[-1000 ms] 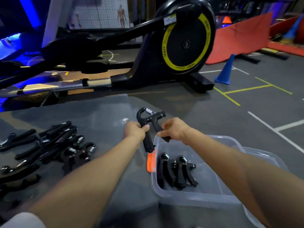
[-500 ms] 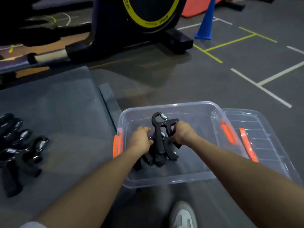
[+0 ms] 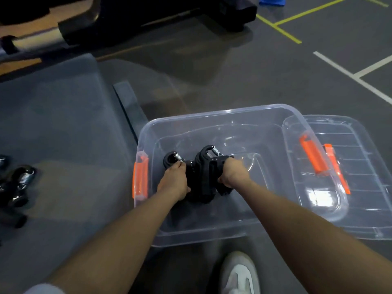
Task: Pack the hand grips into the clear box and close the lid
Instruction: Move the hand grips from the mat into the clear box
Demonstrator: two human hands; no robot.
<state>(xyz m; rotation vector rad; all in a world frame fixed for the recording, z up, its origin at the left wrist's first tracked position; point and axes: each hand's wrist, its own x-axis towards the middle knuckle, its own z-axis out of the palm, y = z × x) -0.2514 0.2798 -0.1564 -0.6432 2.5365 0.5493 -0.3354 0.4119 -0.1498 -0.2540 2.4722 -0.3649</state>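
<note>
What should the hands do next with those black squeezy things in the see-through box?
Probably let go and reach left for more. Both the left hand and right hand grip hand grips already sitting on the clear box floor. More loose grips wait on the mat at the left, and the lid lies off beside the box.

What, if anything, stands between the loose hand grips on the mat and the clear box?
Nothing visible does. The loose hand grips lie at the far left on the grey mat, and the clear box stands open-topped to their right. Its lid lies off beyond the box's far side.
</note>
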